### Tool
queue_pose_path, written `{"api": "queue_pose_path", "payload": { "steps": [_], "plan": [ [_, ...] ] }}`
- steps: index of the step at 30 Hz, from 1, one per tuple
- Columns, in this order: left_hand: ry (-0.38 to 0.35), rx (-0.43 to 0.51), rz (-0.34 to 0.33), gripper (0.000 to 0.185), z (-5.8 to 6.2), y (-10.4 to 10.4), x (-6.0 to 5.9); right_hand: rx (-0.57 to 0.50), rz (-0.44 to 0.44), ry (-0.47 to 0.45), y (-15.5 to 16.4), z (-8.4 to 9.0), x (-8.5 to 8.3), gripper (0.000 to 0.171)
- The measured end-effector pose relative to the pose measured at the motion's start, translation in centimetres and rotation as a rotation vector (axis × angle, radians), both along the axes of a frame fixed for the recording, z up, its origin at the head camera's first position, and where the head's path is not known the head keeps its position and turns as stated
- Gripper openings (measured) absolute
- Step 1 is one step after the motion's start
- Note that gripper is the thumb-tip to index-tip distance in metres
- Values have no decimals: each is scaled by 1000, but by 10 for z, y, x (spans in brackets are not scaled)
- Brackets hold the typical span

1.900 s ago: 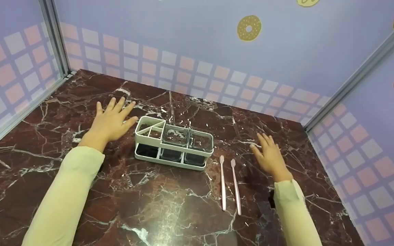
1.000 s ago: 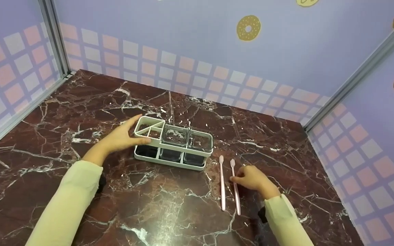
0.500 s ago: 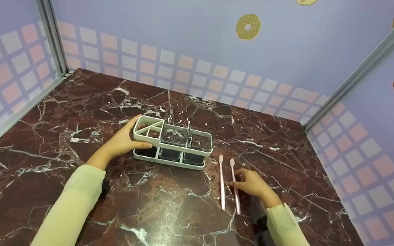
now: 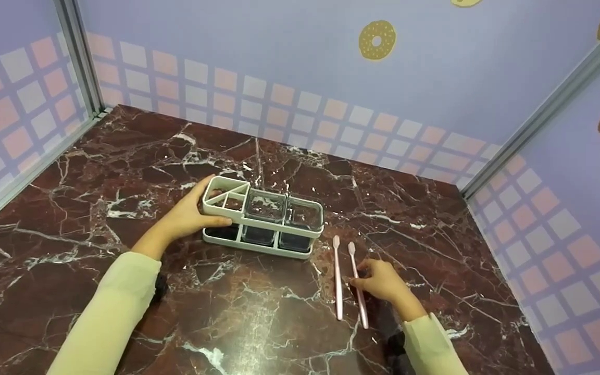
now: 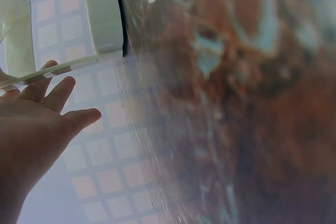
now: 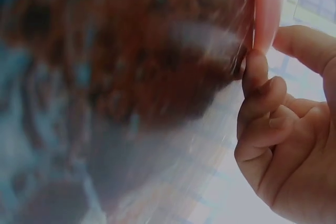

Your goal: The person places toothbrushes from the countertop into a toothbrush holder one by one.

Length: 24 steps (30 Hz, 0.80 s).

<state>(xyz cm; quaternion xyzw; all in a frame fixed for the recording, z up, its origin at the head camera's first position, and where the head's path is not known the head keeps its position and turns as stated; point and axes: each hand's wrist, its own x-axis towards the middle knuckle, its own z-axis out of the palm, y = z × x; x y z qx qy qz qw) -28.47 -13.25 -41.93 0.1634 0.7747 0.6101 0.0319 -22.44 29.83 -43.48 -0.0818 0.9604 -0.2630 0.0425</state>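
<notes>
A pale two-tier toothbrush holder (image 4: 266,225) stands upright at the middle of the table. My left hand (image 4: 183,217) grips its left end, thumb along the front and fingers round the back. In the left wrist view the hand (image 5: 37,129) reaches to the holder's wall (image 5: 104,14). To the right, two pink toothbrushes lie side by side. My right hand (image 4: 380,281) pinches the right toothbrush (image 4: 363,312) by the middle of its handle. In the right wrist view thumb and forefinger meet on the pink handle (image 6: 266,9), the other fingers curled. The left toothbrush (image 4: 338,286) lies untouched.
Two clear square cups, a left cup (image 4: 266,206) and a right cup (image 4: 305,214), sit in the holder beside its divided compartment. The dark red marble-patterned table (image 4: 196,302) is bounded by a lilac back wall (image 4: 227,31) and side walls.
My left hand moved from flat on the table to the holder's left end. My right hand came left and down onto the right toothbrush, which has turned slightly, its head shifting left.
</notes>
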Motion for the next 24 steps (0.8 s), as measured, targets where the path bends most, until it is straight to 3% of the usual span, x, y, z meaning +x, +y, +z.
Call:
{"api": "queue_pose_path", "payload": {
  "steps": [7,17,24],
  "plan": [
    [5,-17,9,107,0,-1,1,50,-29,48,-6,0,1,25],
    [8,13,-4,106,0,1,1,16,-93,66,-8,3,1,30],
    [9,2,-1,107,1,0,3,-137,-114,145,-12,31,-2,32]
  ]
}}
